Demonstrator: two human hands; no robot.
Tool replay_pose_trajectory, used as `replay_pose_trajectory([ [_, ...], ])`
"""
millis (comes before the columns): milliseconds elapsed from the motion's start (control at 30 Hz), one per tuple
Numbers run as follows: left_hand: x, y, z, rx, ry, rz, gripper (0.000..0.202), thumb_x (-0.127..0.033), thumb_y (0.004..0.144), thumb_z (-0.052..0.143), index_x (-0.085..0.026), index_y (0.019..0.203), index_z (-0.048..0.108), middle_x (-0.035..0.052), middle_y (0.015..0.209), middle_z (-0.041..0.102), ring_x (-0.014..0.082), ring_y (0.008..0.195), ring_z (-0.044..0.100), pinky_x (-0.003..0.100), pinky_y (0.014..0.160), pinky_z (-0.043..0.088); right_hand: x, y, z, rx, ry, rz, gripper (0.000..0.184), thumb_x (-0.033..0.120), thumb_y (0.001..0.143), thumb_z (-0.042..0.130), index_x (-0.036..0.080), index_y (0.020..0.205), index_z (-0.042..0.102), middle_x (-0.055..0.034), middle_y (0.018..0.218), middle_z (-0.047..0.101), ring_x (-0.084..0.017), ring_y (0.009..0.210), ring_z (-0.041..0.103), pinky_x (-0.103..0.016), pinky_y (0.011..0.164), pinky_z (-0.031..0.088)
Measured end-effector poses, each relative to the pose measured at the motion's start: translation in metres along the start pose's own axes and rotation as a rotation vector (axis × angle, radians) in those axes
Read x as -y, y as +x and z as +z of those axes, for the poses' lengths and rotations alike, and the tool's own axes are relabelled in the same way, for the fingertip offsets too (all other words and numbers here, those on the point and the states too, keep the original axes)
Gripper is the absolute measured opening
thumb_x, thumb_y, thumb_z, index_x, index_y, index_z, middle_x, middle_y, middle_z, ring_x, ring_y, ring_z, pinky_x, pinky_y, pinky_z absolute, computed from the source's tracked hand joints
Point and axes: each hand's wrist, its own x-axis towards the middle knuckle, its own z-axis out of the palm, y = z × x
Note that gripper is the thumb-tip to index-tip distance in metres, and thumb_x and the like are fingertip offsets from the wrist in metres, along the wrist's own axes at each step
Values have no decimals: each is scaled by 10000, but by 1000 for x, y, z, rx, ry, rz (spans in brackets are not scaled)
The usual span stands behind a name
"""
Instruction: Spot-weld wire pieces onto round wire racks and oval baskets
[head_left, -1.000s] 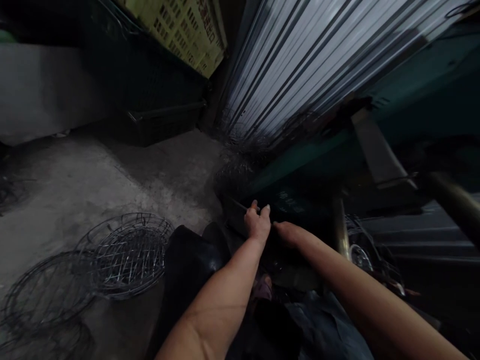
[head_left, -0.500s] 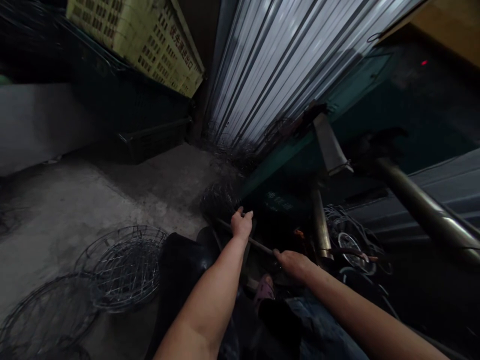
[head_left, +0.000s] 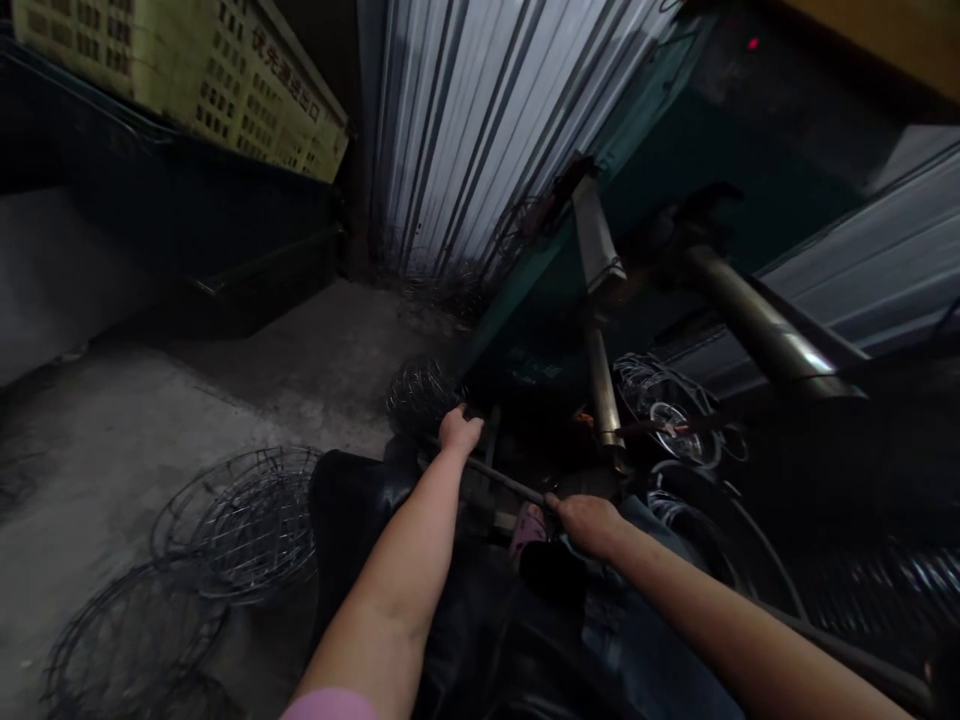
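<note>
My left hand (head_left: 460, 432) reaches forward, its fingers curled beside a dark tangle of wire (head_left: 420, 395). Whatever it may hold is too dark to make out. A thin dark rod (head_left: 510, 482) slants across in front of me, passing behind my left wrist. My right hand (head_left: 589, 523) is closed around the rod's near right end. Below the rod, a foot in a pink sandal (head_left: 529, 525) shows. The brass-coloured post (head_left: 602, 385) of a green machine (head_left: 540, 330) stands just beyond my right hand.
Round wire baskets (head_left: 259, 525) lie on the concrete floor at left. A yellow plastic crate (head_left: 247, 90) sits on a dark bin (head_left: 187, 210). Corrugated metal sheeting (head_left: 465, 130) stands behind. A thick metal cylinder (head_left: 772, 325) juts out at right, above coiled wire (head_left: 660, 385).
The view has turned to the right, so the crate and machine sit further left. My left hand's fingers look more closed. The right hand stays at the rod's end.
</note>
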Motion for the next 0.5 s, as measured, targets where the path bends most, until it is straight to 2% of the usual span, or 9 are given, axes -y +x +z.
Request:
replay_pose_trajectory([
  [167,9,-12,13,126,102,74,592,-206,712,679,-127,1291,585,138,1273,608,235,1173,572,258,960,416,-13,-19,6,-56,42,6,499,85,863,374,169,1338,504,-177,1057,702,-287,994,679,-346,754,506],
  [300,16,-25,19,226,189,118,604,-118,593,728,-156,1192,662,121,1203,652,271,1144,592,285,955,434,-28,-43,17,-94,76,39,589,33,818,354,181,1370,496,-168,1046,705,-286,979,682,-341,750,502],
  [400,12,-34,20,225,210,136,624,-85,580,717,-119,1199,656,153,1193,650,304,1131,596,325,954,449,-51,-74,33,-94,149,48,624,27,797,359,208,1377,503,-151,1047,710,-280,983,678,-356,792,501],
  [500,-1,-45,17,144,170,186,578,-92,668,666,-119,1245,627,135,1242,627,270,1162,578,307,991,425,-84,-119,60,-125,222,110,620,69,772,427,287,1338,550,-110,1067,716,-284,981,674,-368,806,515],
])
